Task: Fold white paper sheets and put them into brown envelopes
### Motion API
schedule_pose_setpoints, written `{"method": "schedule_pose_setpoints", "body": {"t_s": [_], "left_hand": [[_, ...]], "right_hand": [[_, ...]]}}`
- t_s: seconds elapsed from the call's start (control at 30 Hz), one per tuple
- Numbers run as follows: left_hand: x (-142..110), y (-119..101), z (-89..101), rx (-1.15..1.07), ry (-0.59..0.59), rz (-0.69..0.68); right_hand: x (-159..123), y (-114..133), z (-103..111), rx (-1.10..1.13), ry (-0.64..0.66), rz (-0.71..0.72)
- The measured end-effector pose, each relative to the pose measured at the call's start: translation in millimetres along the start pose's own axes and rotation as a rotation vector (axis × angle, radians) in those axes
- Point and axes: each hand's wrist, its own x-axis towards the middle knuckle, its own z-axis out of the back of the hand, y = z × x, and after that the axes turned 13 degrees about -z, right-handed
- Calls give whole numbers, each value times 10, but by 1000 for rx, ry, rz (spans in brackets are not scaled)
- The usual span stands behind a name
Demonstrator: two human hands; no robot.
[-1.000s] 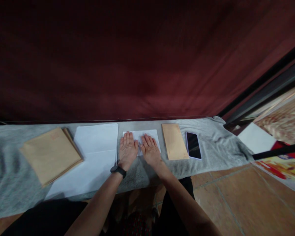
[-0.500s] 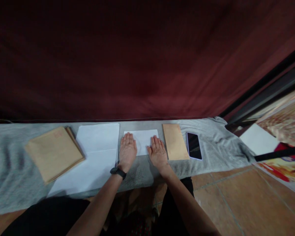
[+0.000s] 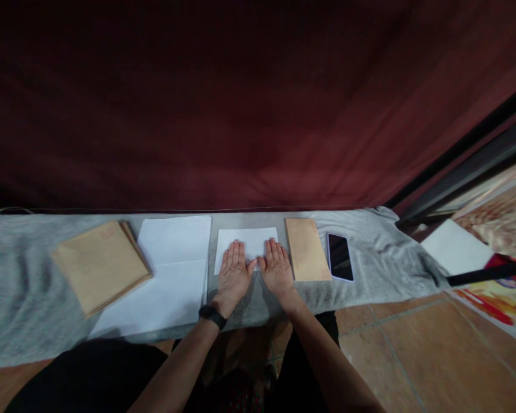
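Note:
A folded sheet of white paper [image 3: 249, 234] lies crosswise on the grey cloth in front of me. My left hand [image 3: 235, 271], with a dark watch on its wrist, rests flat on the paper's lower middle, fingers pointing away from me. Flat on the right end of the same paper is my right hand [image 3: 276, 267]. The two thumbs almost meet, and both palms hide part of the lower edge. Just right of my right hand lies a single brown envelope [image 3: 308, 249]. Left of the folded paper is a stack of larger white sheets [image 3: 176, 244] with a crease across it.
Several brown envelopes [image 3: 101, 264] are piled at the left, overlapping the white sheets. A phone [image 3: 339, 257] with a dark screen lies right of the single envelope. Grey cloth [image 3: 382, 258] covers the narrow surface, and a dark red curtain [image 3: 249, 115] hangs behind it.
My left hand has slid right, from the paper's left end toward its middle, closer to my right hand. My right hand stays in nearly the same place.

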Motion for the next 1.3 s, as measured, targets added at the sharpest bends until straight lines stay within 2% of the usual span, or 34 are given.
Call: {"method": "schedule_pose_setpoints", "body": {"t_s": [0.13, 0.3, 0.43, 0.63, 0.73, 0.97, 1.17, 1.3], "left_hand": [[-149, 122, 49, 19, -15, 53], [-293, 150, 104, 74, 2, 75], [-362, 214, 175, 117, 43, -17], [-408, 433, 300, 82, 216, -215], [-441, 526, 347, 74, 235, -272], [-393, 538, 386, 119, 268, -279], [-297, 492, 684, 120, 301, -301], [-279, 507, 905, 71, 243, -297]], "right_hand": [[-3, -6, -31, 19, -26, -3], [-1, -8, -48, 13, -34, 5], [2, -2, -56, 17, -45, 5], [5, -7, -60, 14, -49, 0], [2, -13, -50, -18, -42, 13], [6, -10, -28, -42, -30, 7], [-7, 23, 84, -37, 28, 14], [-104, 241, 193, 14, 100, 165]]}}
